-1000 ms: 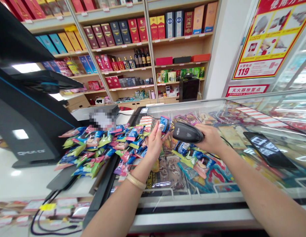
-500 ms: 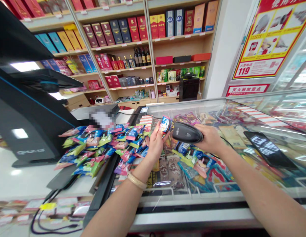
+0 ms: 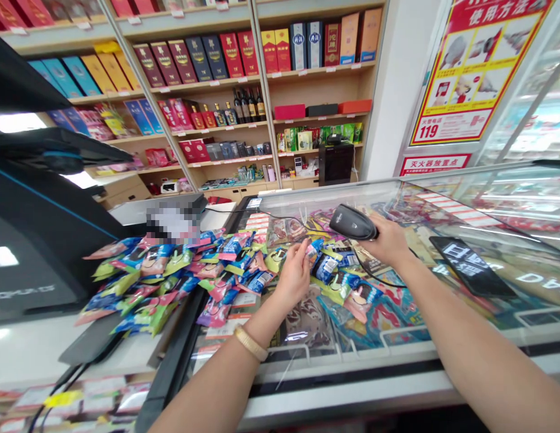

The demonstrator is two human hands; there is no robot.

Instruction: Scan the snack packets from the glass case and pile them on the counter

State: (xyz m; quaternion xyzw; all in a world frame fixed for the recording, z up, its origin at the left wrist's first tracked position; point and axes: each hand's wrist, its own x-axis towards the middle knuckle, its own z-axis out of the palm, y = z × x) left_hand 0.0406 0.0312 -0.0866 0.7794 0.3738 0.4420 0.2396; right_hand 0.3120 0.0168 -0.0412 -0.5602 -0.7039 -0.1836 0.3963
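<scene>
My right hand (image 3: 388, 242) grips a black handheld barcode scanner (image 3: 352, 222) above the glass-topped case. Lower and to its left, my left hand (image 3: 296, 269) pinches a small blue-and-pink snack packet (image 3: 314, 247) in its fingertips. Part of that packet is hidden by the fingers. Just beyond it lie a few similar packets (image 3: 365, 299) on the glass, below the scanner. To the left of my left hand spreads a large heap of blue, green and pink snack packets (image 3: 166, 267), running from the counter onto the case.
A black phone (image 3: 471, 266) lies on the glass case (image 3: 388, 191) at right. The scanner's cable (image 3: 379, 276) trails across the glass. At left stands a dark checkout terminal (image 3: 40, 234) on a white counter (image 3: 18, 343). Shelves of boxed bottles (image 3: 212, 57) line the back.
My left hand has dropped and moved right with the packet, down beside the packets on the glass. The scanner has risen and moved right, away from the packet. The view has turned slightly right.
</scene>
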